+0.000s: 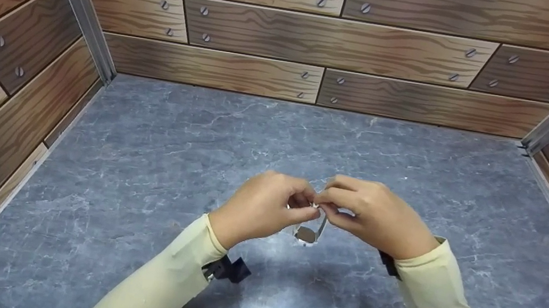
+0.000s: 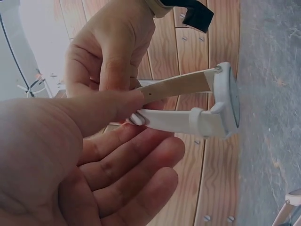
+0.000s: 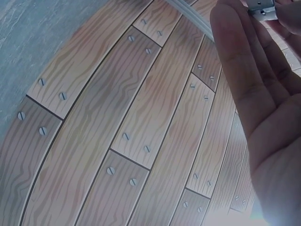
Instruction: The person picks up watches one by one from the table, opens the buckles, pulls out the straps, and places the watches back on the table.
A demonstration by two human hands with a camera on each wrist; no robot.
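Note:
A wristwatch with a white strap hangs between the two hands above the table, case downward. My left hand pinches the buckle end between thumb and fingers; in the left wrist view the silver buckle shows beside the thumb, and a white keeper loop sits on that strap half. The other strap half, tan on its inner side, runs up to the fingers of my right hand, which pinch at the same spot. Part of the strap ends is hidden behind the fingers.
The grey marbled tabletop lies below both hands. Wood-plank-patterned walls stand at the back and sides, with metal corner posts. A black wrist camera juts from the left sleeve.

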